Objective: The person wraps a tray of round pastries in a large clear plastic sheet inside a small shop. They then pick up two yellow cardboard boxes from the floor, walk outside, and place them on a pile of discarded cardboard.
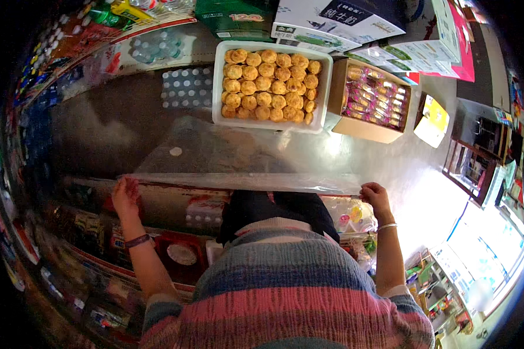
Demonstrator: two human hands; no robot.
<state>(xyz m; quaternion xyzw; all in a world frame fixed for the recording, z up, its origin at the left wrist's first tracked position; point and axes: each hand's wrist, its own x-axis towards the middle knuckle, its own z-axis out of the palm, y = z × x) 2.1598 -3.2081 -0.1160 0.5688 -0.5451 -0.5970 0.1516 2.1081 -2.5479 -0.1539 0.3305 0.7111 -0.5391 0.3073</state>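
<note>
A long sheet of clear plastic film [253,181] stretches across in front of my waist, with its near edge folded or bunched into a band. My left hand [125,194] grips the left end of this band, and my right hand [374,195] pinches the right end. Beyond the film, a white plastic tub [268,125] stands on the floor. Rows of round golden-brown pastries [264,83] fill it. The sheet's far edge is too transparent to trace.
Right of the tub sits a cardboard box [367,128] of wrapped snacks [373,98]. Milk cartons [332,22] and a green box [238,19] stand behind. Bottle packs [187,87] lie at left. Stocked shelves [87,261] run along the left, and a bright doorway [428,209] lies right.
</note>
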